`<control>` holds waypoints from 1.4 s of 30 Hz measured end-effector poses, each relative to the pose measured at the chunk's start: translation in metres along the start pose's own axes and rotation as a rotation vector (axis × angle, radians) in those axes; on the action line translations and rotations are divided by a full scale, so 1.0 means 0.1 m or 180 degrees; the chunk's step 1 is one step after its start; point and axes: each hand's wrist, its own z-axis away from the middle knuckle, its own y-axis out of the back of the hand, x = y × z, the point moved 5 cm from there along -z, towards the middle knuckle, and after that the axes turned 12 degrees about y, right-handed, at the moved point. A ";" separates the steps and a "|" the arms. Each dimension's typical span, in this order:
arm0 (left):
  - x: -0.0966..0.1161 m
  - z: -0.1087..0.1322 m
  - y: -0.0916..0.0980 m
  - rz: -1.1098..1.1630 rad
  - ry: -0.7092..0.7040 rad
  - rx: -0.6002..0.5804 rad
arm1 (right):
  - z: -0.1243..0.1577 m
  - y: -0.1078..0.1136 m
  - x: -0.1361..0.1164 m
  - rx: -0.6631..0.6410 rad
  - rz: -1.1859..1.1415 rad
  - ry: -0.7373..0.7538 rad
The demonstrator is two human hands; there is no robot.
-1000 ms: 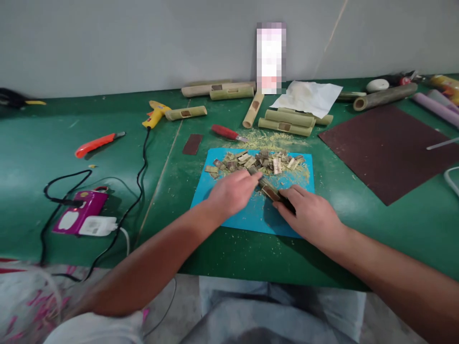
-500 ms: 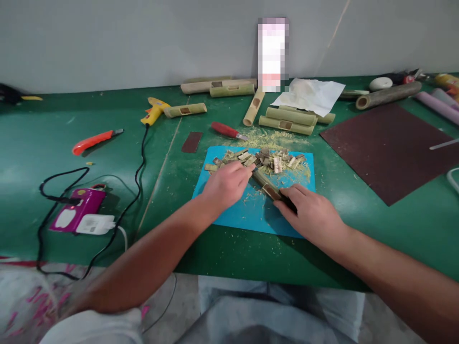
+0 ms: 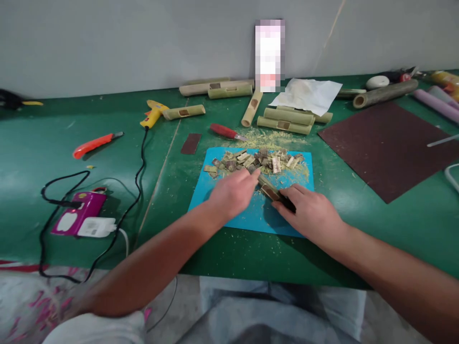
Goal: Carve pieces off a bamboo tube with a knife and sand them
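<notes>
Green worktop forms the near edge, with 1 blue sheet on it. Right hand is clamped on 1 bamboo tube, slanted over the sheet's middle, its cut opening facing up. Left hand has fingers curled at the tube's far end; whether they grip anything, cannot tell. Beyond: heaped bamboo chips, 1 red-handled tool, white paper, grey wall.

Head view, forward and down, over table

Bamboo tube, glossy tabletop
</notes>
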 end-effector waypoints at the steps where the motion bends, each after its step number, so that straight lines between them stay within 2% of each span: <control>1: 0.02 0.01 -0.01 0.0008 -0.0085 -0.0084 | 0.00 0.00 0.00 -0.0015 -0.0001 0.0015; 4: 0.03 0.02 -0.02 -0.0011 -0.0176 -0.0265 | 0.00 0.00 -0.01 -0.0034 -0.0009 0.0015; 7: -0.01 0.01 0.01 -0.0123 0.0029 -0.0108 | 0.00 0.00 0.00 -0.0047 0.0009 -0.0044; 11: 0.04 0.01 -0.02 0.0058 -0.0269 -0.0295 | -0.01 0.01 -0.01 -0.0110 0.0003 -0.0024; 14: 0.00 -0.01 0.01 -0.0051 0.0041 -0.0054 | -0.01 0.01 -0.01 -0.0111 -0.0013 -0.0050; 18: 0.05 0.03 0.00 0.0035 -0.0278 -0.0289 | -0.01 0.01 -0.02 -0.0151 -0.0010 -0.0046; 22: -0.04 0.02 0.04 -0.0112 0.0096 -0.0063 | -0.01 0.01 -0.01 -0.0084 -0.0018 -0.0051; 25: -0.01 0.03 0.02 -0.0068 -0.0111 -0.0165 | 0.00 0.01 -0.02 -0.0046 -0.0018 0.0004; 29: -0.08 0.00 0.05 -0.0125 0.0050 0.0003 | 0.00 0.02 -0.02 0.0002 -0.0029 -0.0009; 33: -0.09 -0.02 0.05 0.0127 -0.0194 -0.0052 | 0.00 0.02 -0.02 -0.0018 -0.0026 0.0010; 36: -0.15 -0.04 0.06 0.0151 0.0068 0.0081 | 0.00 0.02 -0.01 0.0029 -0.0057 0.0033; 39: -0.12 -0.05 0.02 0.0207 -0.0127 -0.0101 | 0.01 0.01 -0.02 0.0025 -0.0054 0.0044; 42: -0.15 -0.06 0.05 0.0199 -0.0007 0.0111 | 0.00 0.01 -0.02 0.0000 -0.0047 0.0011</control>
